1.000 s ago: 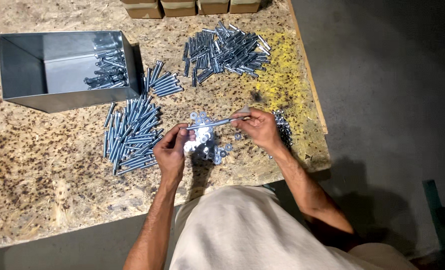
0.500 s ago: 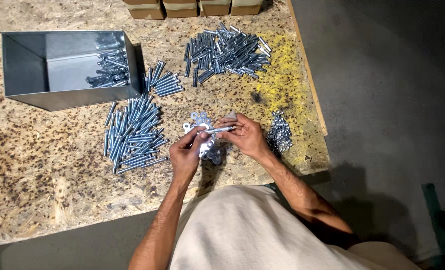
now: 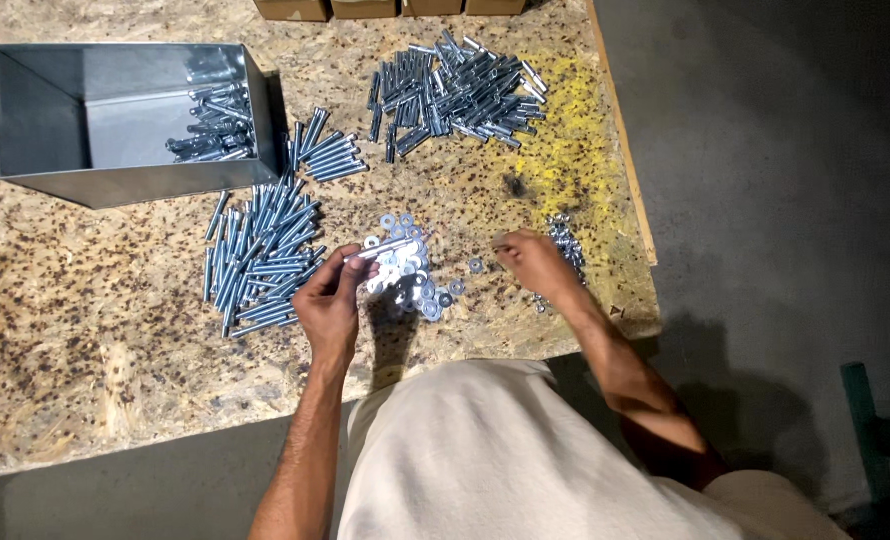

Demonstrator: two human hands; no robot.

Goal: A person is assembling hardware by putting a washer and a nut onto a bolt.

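Bolt [image 3: 383, 247] is being pinched by the left hand [image 3: 330, 303] just above the washer pile [image 3: 410, 270]; right of that pile, near the nuts [image 3: 563, 240], the right hand [image 3: 537, 262] is being held with fingertips pressed together.

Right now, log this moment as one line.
left hand: grip on one bolt | right hand: beside nut pile, hold unclear | washers: between hands | metal bin: upper left, some bolts inside

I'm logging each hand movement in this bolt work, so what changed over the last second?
The right hand let go of the bolt and moved right, toward the small nuts. The left hand alone now holds that bolt over the washers. The metal bin and both bolt piles stayed put.
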